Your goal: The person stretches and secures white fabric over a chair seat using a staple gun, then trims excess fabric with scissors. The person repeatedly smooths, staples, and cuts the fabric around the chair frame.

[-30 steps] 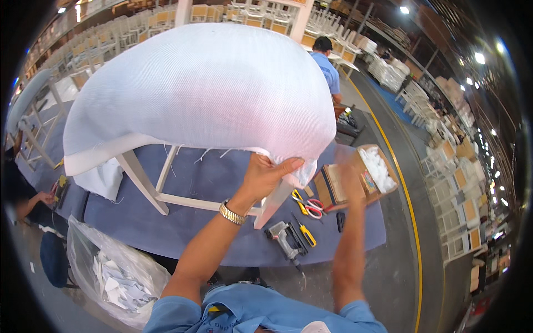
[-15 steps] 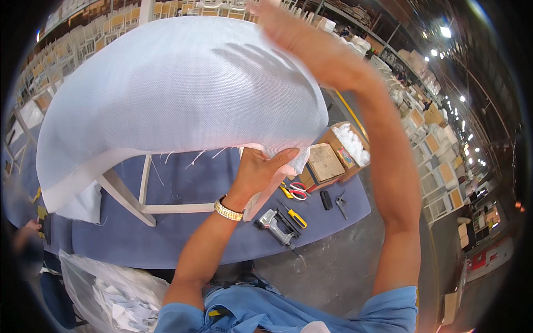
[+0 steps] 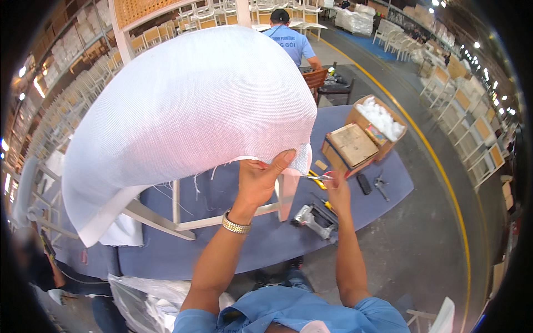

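Observation:
A chair seat (image 3: 189, 111) covered in pale woven fabric rises in front of me, its lower edge fraying into loose threads. Its white wooden frame (image 3: 211, 222) rests on the blue-grey covered table (image 3: 161, 255). My left hand (image 3: 261, 180) pinches the fabric at the seat's near right corner, thumb on top. In my right hand (image 3: 337, 194) is a pair of scissors (image 3: 320, 177) with red and white handles, its blades pointing left toward that corner. Whether the blades touch the cloth I cannot tell. Just below lies a grey staple gun (image 3: 316, 222), close to a yellow-handled screwdriver (image 3: 330, 207).
Right of the seat stand a wooden box (image 3: 351, 145) and a carton of white stuffing (image 3: 380, 119). A black object (image 3: 363, 184) and a metal tool (image 3: 381, 186) lie nearby. A person in blue (image 3: 288, 44) sits beyond; another (image 3: 41, 261) is at left. A plastic bag (image 3: 150, 299) hangs below the table.
My right hand has come down from the seat's far right edge and picked up the scissors from the table. My left hand still grips the corner. The whole view has shifted.

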Action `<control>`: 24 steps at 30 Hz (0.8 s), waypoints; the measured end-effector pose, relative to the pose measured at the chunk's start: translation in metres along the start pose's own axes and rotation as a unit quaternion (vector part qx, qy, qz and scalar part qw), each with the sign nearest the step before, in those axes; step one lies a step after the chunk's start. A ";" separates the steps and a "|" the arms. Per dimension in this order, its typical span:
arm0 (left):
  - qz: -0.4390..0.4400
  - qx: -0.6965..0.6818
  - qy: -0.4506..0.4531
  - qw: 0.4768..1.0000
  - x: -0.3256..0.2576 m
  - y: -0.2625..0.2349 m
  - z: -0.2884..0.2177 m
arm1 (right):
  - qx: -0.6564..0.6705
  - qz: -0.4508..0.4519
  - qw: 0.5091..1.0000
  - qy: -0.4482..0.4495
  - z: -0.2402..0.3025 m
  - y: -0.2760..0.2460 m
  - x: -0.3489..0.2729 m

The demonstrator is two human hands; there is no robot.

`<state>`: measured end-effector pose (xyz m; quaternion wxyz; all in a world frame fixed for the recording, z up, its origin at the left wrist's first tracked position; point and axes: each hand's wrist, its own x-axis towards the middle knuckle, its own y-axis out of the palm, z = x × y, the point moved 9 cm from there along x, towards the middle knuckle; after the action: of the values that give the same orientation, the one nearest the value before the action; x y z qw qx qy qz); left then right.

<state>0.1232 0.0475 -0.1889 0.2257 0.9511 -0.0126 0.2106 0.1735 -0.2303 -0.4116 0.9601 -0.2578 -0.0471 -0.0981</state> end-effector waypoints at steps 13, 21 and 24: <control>0.007 0.057 -0.011 0.998 0.002 -0.002 -0.004 | -0.156 0.118 0.981 0.011 -0.106 0.081 -0.090; 0.015 0.056 0.004 0.998 0.002 -0.005 -0.003 | 0.272 -0.112 0.956 -0.002 0.130 -0.032 -0.151; 0.031 0.086 -0.005 0.996 0.002 -0.005 -0.002 | 0.125 -0.106 0.966 -0.199 0.213 -0.042 -0.153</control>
<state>0.1243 0.0527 -0.1888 0.1369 0.9670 -0.0246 0.2134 0.0069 -0.1329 -0.2290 0.9402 -0.1435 -0.2757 -0.1391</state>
